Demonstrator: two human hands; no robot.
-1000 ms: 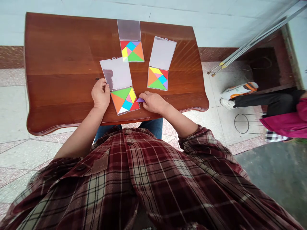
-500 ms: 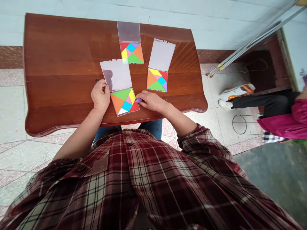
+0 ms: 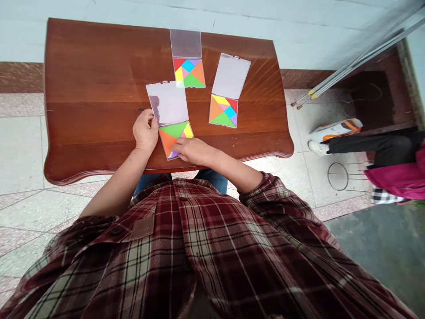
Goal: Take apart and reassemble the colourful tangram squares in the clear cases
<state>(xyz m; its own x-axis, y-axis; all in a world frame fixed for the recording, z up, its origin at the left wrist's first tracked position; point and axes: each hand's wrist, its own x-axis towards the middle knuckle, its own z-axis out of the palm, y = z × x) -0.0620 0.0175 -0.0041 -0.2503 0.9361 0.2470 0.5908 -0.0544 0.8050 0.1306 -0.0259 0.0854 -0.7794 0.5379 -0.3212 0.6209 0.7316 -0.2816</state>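
Three open clear plastic cases hold colourful tangram squares on the wooden table [image 3: 93,88]. My right hand [image 3: 194,150] lies across the nearest tangram [image 3: 174,134], hiding its right half, and its fingertips press a purple piece [image 3: 173,154] at the bottom corner. My left hand [image 3: 145,130] grips the left edge of that case's clear lid [image 3: 168,103]. Farther off are a second tangram [image 3: 189,73] with its lid [image 3: 185,43] and a third tangram [image 3: 223,110] with its lid [image 3: 231,76].
The reddish wooden table has a curved near edge, with tiled floor around it. To the right, a seated person's black-trousered legs [image 3: 365,145] and pink sleeve [image 3: 398,175] show, beside a white-and-orange package [image 3: 335,130], a wire stand [image 3: 338,176] and long metal poles [image 3: 352,75].
My right hand has slid left over the nearest tangram, carrying the purple piece from its right side to the bottom corner. The blue and red pieces are now covered. My left hand stays put.
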